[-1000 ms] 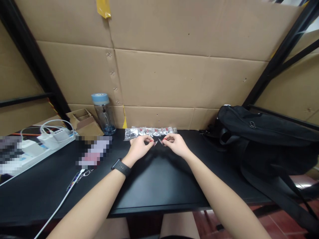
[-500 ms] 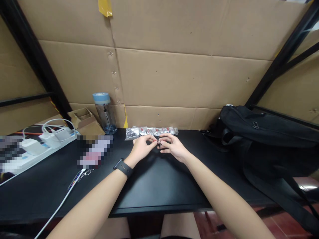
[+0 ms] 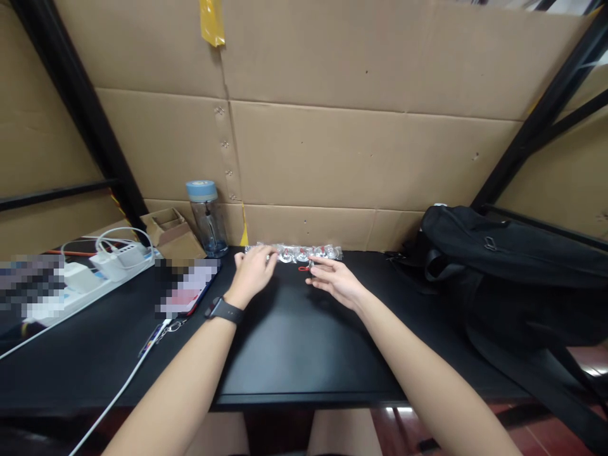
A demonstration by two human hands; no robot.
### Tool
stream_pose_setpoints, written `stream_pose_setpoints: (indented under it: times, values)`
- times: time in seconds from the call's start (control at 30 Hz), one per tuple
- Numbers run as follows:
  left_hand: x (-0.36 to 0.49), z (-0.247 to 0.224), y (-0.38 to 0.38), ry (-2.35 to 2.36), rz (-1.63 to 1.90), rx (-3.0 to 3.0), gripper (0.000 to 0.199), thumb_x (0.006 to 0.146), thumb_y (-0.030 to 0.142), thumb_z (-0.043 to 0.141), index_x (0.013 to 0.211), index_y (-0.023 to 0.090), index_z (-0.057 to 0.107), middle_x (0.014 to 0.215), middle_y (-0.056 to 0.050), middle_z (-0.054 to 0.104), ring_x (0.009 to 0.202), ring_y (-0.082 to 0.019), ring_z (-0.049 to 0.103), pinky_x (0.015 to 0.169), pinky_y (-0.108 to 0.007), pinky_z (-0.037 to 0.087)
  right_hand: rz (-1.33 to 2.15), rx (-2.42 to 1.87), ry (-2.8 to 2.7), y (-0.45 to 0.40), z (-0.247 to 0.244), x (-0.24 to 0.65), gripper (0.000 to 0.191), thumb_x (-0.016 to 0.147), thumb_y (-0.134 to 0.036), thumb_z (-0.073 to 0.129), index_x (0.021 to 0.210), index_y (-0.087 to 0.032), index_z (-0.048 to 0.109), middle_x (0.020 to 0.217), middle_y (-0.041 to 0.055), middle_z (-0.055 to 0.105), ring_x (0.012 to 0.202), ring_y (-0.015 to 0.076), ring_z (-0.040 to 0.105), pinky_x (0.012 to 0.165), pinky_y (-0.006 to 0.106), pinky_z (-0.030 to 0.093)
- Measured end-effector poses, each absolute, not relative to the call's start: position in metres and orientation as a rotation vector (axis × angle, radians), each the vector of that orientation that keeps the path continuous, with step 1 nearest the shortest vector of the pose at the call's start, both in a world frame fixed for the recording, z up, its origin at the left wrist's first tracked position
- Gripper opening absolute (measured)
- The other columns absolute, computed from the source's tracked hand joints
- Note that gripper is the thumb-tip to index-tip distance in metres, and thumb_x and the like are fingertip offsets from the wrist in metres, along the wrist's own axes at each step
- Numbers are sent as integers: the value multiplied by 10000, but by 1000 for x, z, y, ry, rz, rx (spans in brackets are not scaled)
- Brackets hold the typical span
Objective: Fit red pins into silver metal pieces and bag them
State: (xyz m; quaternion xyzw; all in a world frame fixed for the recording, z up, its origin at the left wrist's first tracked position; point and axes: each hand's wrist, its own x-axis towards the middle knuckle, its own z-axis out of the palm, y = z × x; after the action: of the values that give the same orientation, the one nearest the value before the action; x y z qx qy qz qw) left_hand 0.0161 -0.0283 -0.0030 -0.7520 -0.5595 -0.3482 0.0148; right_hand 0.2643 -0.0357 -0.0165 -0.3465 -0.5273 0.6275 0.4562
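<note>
My right hand (image 3: 336, 282) pinches a small shiny piece between thumb and fingers; a thin red loop (image 3: 303, 268) sticks out from it to the left. What the rest of that piece is, the fingers hide. At the back of the desk lies a strip of clear, shiny wrapping (image 3: 303, 254) with several round pieces inside, each with a bit of red. Over the strip's left end is my left hand (image 3: 255, 272), thumb and fingers apart and curved downward. Whether its fingertips touch the wrapping, I cannot tell. A black watch (image 3: 224, 310) is on the left wrist.
To the left stand a blue-lidded bottle (image 3: 207, 218), an open cardboard box (image 3: 175, 235) and a white power strip (image 3: 90, 278) with chargers. A phone (image 3: 192, 288) lies there on a white cable. A black bag (image 3: 513, 272) fills the right side. Cardboard (image 3: 327, 152) walls the back.
My left hand has let go of the small piece and moved left to the strip's end. My right hand keeps the piece, its red loop now showing. The view has shifted slightly.
</note>
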Motion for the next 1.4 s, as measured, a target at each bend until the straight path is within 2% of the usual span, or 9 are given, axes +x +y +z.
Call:
stream_pose_setpoints:
  times: [0.1,0.2,0.37,0.47,0.53,0.7,0.93,1.27,1.4]
  values:
    - [-14,-12,-16,-1861,-870,-2329,293,910,183,432,1036,259,686,1199,-79,702,1140,-275,616,926,-423,364,1492,-894,-1333,-33,-15,270,523,768,-321,840,1261,-252,678,1081,77,693,829,176,728,787,322,614]
    - [-31,-20,-11,-1934,-654,-2395,377,831,120,449,1060,282,700,1226,-78,704,1113,-289,637,926,-444,382,1422,-937,-1367,-31,-14,275,507,760,-324,841,1242,-262,693,1103,83,678,806,162,720,714,285,604]
    - [-10,-14,-26,-1855,-319,-2634,393,893,191,421,1101,340,719,1138,-54,752,1089,-300,670,937,-454,425,1255,-1012,-1490,-28,-10,283,516,758,-349,821,1250,-261,695,1113,79,657,791,146,701,629,232,556]
    - [21,-11,-42,-1513,-266,-2925,404,932,214,404,1170,341,705,1210,-31,726,1110,-258,664,961,-406,452,1061,-1099,-1656,-27,-5,290,532,754,-390,805,1252,-240,694,1057,64,677,675,110,639,562,217,496]
    - [40,-15,-51,-1311,-302,-3000,420,940,214,414,1243,349,671,1340,-19,654,1222,-252,597,994,-401,444,887,-1168,-1792,-27,-1,297,529,722,-388,817,1210,-217,707,989,45,695,600,90,579,553,222,465]
    - [61,-26,-60,-1246,-319,-3004,438,966,242,425,1364,333,583,1476,-42,534,1348,-272,485,1054,-461,403,593,-1297,-2148,-28,5,310,374,654,-346,826,985,-199,733,894,19,717,623,117,596,622,240,461]
    - [59,-20,-61,-1218,-253,-3160,424,995,288,428,1397,377,534,1554,-25,449,1423,-274,411,1117,-513,339,537,-1384,-2380,-32,5,312,306,598,-333,844,850,-210,721,835,5,731,729,170,657,676,247,468]
    - [61,-28,-59,-1263,-183,-3123,479,978,321,474,1416,516,473,1615,10,339,1468,-330,301,1114,-601,294,593,-1332,-2379,-31,2,310,308,594,-324,868,820,-197,700,765,-2,710,685,161,639,623,238,448]
    - [59,-29,-58,-1260,-184,-3135,484,974,326,476,1410,537,468,1621,32,322,1471,-335,286,1117,-615,279,708,-1288,-2322,-30,-1,305,261,631,-217,836,839,-183,682,690,-20,674,640,149,645,597,227,457]
